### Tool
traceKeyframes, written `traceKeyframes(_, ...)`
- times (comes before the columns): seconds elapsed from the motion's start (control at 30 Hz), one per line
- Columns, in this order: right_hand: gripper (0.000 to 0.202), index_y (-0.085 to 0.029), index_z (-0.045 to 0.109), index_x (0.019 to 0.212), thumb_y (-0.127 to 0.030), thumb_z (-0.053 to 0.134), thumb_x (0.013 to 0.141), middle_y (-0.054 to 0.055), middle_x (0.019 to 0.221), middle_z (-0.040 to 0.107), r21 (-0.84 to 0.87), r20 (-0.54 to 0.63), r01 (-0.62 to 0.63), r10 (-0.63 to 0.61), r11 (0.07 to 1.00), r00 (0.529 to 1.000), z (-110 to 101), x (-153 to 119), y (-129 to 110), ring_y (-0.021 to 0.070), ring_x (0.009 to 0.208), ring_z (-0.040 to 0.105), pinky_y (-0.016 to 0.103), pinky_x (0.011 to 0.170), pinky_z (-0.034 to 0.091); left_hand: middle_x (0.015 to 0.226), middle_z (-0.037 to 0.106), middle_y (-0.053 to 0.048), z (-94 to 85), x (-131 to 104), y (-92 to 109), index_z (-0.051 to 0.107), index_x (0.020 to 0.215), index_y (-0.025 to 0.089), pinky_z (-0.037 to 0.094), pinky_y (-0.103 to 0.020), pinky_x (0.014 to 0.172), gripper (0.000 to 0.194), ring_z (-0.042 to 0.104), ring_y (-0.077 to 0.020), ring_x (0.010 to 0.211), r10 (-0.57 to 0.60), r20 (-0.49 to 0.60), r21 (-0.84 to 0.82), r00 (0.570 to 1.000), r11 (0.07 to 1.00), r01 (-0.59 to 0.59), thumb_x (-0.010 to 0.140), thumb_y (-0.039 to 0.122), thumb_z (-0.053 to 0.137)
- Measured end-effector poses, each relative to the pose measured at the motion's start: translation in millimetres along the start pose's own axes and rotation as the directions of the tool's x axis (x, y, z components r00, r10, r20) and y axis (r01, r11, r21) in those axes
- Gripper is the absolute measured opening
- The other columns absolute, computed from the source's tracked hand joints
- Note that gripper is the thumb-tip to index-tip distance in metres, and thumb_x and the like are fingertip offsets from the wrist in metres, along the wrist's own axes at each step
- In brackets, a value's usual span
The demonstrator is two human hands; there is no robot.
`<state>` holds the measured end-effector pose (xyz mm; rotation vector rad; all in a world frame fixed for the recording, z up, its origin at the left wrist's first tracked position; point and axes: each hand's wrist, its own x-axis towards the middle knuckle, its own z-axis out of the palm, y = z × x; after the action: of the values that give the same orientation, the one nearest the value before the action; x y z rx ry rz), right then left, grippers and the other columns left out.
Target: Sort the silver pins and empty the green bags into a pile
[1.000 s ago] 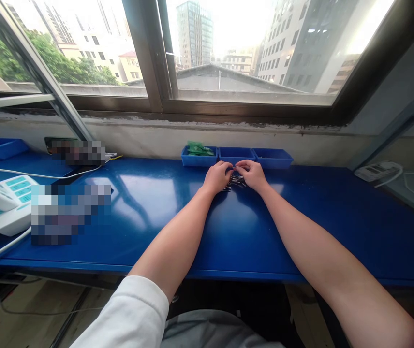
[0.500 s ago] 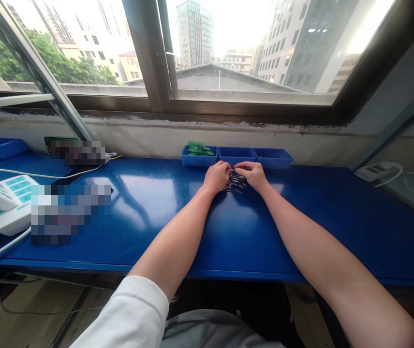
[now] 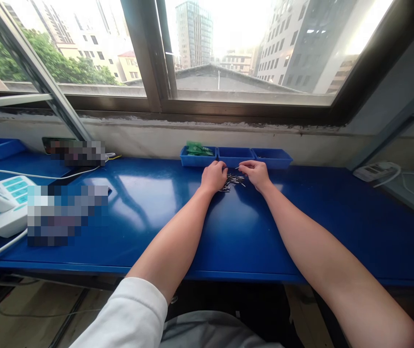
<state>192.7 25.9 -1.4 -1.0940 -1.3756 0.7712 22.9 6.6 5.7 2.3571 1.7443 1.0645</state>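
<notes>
A small pile of thin, dark and silvery metal pieces (image 3: 235,181), shaped like screws or pins, lies on the blue table between my hands. My left hand (image 3: 214,176) is at the pile's left edge with its fingers curled; whatever they may hold is hidden. At the upper right of the pile, my right hand (image 3: 256,174) pinches one thin metal piece (image 3: 237,167) between thumb and fingertips, with its tip pointing left. The pieces are too small to name their kind for certain.
Behind my hands stand a blue bin with green packets (image 3: 198,149), a middle blue bin (image 3: 235,155) and a right blue bin (image 3: 272,158) with small bits inside. A white device with teal keys (image 3: 11,198) and cables is at left. A power strip (image 3: 377,171) lies at right.
My hands were nearly together above the pile and have moved apart. The right hand has shifted slightly right, and the thin metal piece now shows in its pinch.
</notes>
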Motion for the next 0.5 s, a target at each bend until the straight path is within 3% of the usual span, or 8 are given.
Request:
traceKeyframes(0.27,0.033,-0.016,0.068,0.092,-0.022,0.061,0.061,0.006,0.086,0.071,0.0,-0.234,0.005,-0.005,1.0,0.972,-22,12,4,0.0228,0.089,0.065,0.036,0.08,0.052,0.11,0.061,-0.008,-4.3,3,-6,0.061,0.104,0.02,0.045,-0.031,0.086,0.027,0.058,-0.0215,0.1,-0.155,0.03,0.033,0.987,0.988,0.154,0.086,0.02,0.041)
traceKeyframes(0.5,0.049,-0.014,0.063,0.111,-0.02,0.055,0.063,0.009,0.102,0.068,-0.314,-0.313,0.046,-0.149,0.948,0.938,-40,23,16,0.026,0.103,0.059,0.042,0.092,0.045,0.109,0.06,-0.01,-2.3,3,-8,0.061,0.104,0.02,0.045,-0.035,0.087,0.028,0.058,-0.0241,0.1,-0.152,0.059,0.021,0.987,0.988,0.151,0.084,0.02,0.041)
